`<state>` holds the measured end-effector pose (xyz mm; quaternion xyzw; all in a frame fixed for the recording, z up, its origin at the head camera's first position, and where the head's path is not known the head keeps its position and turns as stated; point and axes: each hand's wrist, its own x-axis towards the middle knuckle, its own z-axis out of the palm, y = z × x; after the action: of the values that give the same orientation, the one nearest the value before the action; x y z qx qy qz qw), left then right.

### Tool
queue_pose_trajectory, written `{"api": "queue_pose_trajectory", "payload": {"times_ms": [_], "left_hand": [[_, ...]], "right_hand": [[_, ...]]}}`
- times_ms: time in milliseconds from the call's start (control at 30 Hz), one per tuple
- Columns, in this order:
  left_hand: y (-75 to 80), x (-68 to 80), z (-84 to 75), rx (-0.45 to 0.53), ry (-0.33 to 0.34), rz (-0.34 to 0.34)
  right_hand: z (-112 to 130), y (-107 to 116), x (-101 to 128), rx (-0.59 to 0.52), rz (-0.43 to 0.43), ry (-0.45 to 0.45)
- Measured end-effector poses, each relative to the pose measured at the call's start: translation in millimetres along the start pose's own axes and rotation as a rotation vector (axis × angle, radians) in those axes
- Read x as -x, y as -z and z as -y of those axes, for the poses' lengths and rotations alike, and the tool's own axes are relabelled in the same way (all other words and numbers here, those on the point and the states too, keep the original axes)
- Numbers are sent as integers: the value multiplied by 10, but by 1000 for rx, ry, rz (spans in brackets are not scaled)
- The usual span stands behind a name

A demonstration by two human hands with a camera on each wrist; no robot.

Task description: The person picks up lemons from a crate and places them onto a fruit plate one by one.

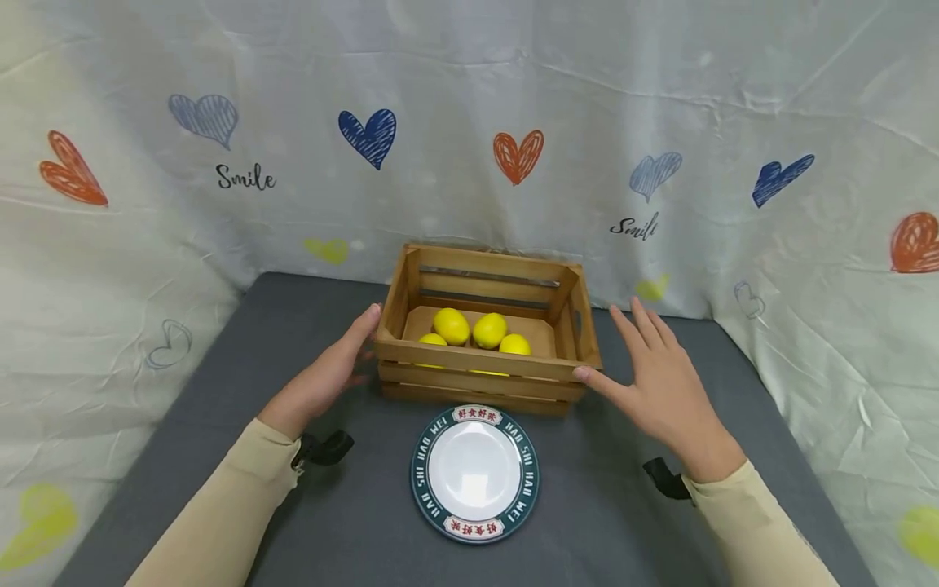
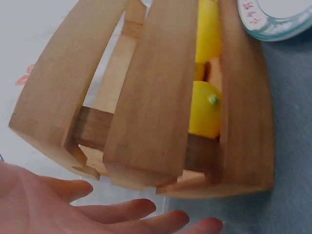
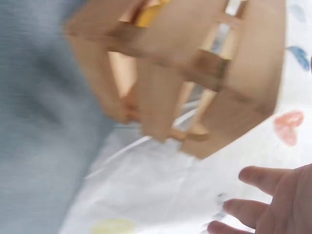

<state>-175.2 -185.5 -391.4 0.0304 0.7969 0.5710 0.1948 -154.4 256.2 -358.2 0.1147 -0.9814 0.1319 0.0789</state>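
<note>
A slatted wooden crate (image 1: 477,375) stands at the back of the table with several yellow lemons (image 1: 489,330) inside. Beside its left end is my left hand (image 1: 326,379), fingers extended; in the left wrist view the fingers (image 2: 131,210) lie apart from the wood. My right hand (image 1: 663,391) is spread off the crate's right end, its thumb near the front corner; a gap shows between hand and crate in the right wrist view. Neither hand holds anything. In front of the crate lies a white plate (image 1: 475,469) with a green lettered rim.
The dark grey tabletop (image 1: 352,530) extends around the crate and plate. A pale cloth (image 1: 455,73) printed with hearts hangs behind and along both sides, close to the crate's back. Black straps (image 1: 326,447) show at both wrists.
</note>
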Motion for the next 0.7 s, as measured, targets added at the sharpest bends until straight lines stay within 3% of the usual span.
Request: {"api": "queue_pose_trajectory", "payload": {"times_ms": [133, 333, 700], "left_hand": [[-51, -109, -50, 90, 31, -10], [-92, -217, -8, 149, 11, 8], [-116, -252, 92, 195, 47, -45]], "right_hand": [[222, 182, -200, 21, 48, 55], [545, 341, -540, 26, 129, 134], [1004, 269, -1177, 38, 283, 249]]}}
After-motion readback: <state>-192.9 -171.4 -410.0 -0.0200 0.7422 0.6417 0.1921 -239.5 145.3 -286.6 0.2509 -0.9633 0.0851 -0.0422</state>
